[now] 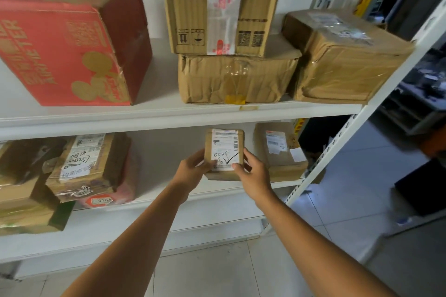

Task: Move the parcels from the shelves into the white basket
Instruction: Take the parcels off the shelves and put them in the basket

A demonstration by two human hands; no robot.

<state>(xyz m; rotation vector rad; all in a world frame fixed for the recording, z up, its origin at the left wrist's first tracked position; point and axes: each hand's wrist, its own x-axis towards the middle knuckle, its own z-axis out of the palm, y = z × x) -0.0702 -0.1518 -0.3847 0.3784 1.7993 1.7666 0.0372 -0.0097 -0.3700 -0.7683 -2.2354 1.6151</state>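
Hands meet on one parcel at the lower white shelf [217,196] of the metal rack. The left hand [193,167] and the right hand [253,171] grip a small brown cardboard parcel [225,149] from either side. Their fingers [237,166] are curled round its lower edges, with both thumbs pressed on the front face. The parcel stands on end with its long axis running up and down, and its labelled face is tipped towards the person. A white shipping label covers most of that face, carrying barcodes at the top and handwritten digits with a tick below. I cannot tell whether its bottom still touches the shelf.

Just to its right stands a taller brown parcel with a white label [280,152]. Well to the left, a taped brown box with a scribbled label [84,166] lies tilted on other packages. On the upper white shelf [144,116] a big red carton with gold print [72,41] sits at the left. In the middle a tall brown carton [217,7] is stacked on a crumpled flat one [236,77]. A tape-wrapped brown box [345,62] sits at the right end.
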